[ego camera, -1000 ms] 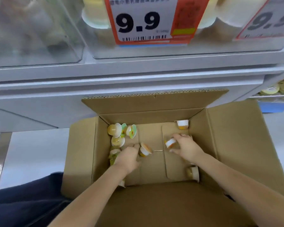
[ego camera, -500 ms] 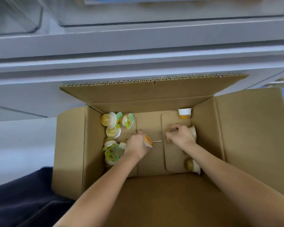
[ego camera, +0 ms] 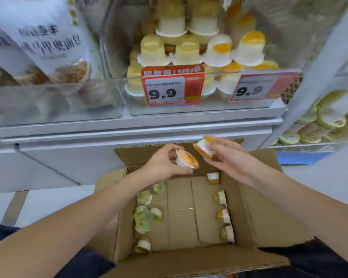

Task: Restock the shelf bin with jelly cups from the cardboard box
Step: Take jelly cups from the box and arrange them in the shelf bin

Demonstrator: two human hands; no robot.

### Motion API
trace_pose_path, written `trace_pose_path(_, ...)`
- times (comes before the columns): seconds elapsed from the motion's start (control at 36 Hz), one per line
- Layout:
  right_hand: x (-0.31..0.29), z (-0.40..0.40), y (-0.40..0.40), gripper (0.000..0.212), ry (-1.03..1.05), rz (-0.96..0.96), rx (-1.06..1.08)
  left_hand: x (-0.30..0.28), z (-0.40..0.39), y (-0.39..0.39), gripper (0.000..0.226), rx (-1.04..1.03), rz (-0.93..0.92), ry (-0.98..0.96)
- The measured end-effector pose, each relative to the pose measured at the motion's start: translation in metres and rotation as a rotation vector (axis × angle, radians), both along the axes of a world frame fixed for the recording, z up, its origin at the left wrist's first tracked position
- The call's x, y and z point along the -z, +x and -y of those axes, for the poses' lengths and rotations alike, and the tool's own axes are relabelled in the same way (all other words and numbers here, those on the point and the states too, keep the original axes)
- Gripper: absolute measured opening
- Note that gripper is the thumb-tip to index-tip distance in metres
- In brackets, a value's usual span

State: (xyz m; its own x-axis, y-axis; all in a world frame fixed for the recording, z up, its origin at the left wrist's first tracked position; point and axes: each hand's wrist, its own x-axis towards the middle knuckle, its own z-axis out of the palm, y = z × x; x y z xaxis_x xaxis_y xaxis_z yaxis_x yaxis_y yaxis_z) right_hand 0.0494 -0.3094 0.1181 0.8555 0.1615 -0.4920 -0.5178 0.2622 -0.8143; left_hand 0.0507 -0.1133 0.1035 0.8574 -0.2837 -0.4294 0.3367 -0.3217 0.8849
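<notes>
We've got one jelly cup (ego camera: 186, 160) pinched in left hand (ego camera: 165, 164), another cup (ego camera: 204, 148) gripped in right hand (ego camera: 227, 160), both above cardboard box (ego camera: 269, 213)

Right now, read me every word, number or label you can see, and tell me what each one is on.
"9.9": orange price tag on the clear shelf bin.
"9.9": second price tag to its right on the same bin, fainter.
Header and small print on both tags: too blurred to read.
Chinese lettering on the white snack bag, upper left: too blurred to read.
Jelly cup lids: no legible text.
</notes>
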Motion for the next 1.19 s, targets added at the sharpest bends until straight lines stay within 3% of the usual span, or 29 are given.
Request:
trace_pose_path(0.17,-0.079,-0.007,-0.017,0.038,-0.031,0.317,-0.141,-0.088,0.005,-0.024,0.02,-0.083,-0.131,-0.499)
trace_pose_path(0.25,-0.1,-0.009,-0.027,0.048,-0.052,0.433,-0.181,-0.107,0.007,-0.036,0.032,-0.134,-0.186,-0.659)
trace_pose_path(0.36,-0.115,-0.009,-0.027,0.045,-0.088,0.523,-0.257,-0.113,0.01,-0.044,0.037,-0.151,-0.283,-0.799)
trace_pose_path(0.61,-0.133,-0.003,-0.009,0.045,-0.3,0.611,-0.429,-0.119,0.01,-0.033,0.038,-0.176,-0.369,-0.969)
trace_pose_path(0.67,-0.137,-0.003,-0.008,0.045,-0.318,0.629,-0.456,-0.118,0.009,-0.03,0.047,-0.165,-0.392,-1.022)
trace_pose_path(0.83,-0.146,0.004,-0.003,0.052,-0.398,0.641,-0.58,-0.12,0.01,-0.025,0.07,-0.135,-0.423,-1.025)
trace_pose_path(1.0,-0.14,-0.004,-0.006,0.063,-0.506,0.706,-0.536,-0.12,0.012,-0.025,0.043,-0.161,-0.394,-0.903)
trace_pose_path(1.19,-0.138,-0.003,-0.006,0.065,-0.559,0.7,-0.562,-0.12,0.011,-0.027,0.033,-0.172,-0.357,-0.847)
